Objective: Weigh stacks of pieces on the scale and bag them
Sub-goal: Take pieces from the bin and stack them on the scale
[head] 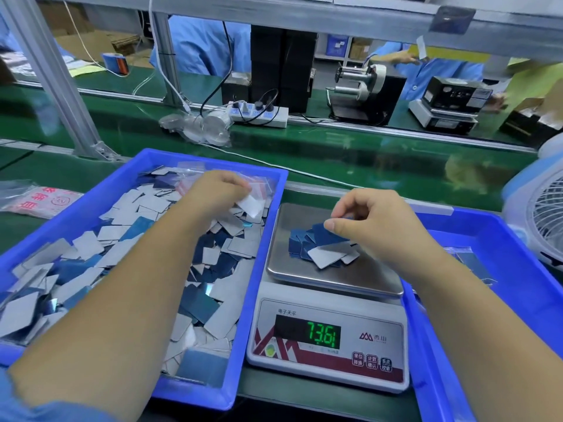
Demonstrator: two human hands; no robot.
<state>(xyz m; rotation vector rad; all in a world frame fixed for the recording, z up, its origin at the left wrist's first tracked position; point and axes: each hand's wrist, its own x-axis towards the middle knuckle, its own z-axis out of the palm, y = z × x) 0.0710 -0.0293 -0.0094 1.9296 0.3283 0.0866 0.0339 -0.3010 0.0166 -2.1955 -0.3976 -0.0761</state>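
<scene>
Bright, even overhead light is seen; glare is smeared across the green bench (350,153). Edges are bowed, and the far background is perhaps motion-blurred.

Right tray (499,248) cut off by the right and bottom edges; its contents blurred. Fan (545,208) cropped at right. Left hand (213,190) hides part of the bags (195,178). Scale (327,339) button labels too small to read.

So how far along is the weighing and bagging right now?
Partly done: a filled bag lies in the right bin. In hand: the right hand pinches a piece over the pile on the scale, reading 73.61; the left hand holds another. Left: the heaped left bin.
</scene>
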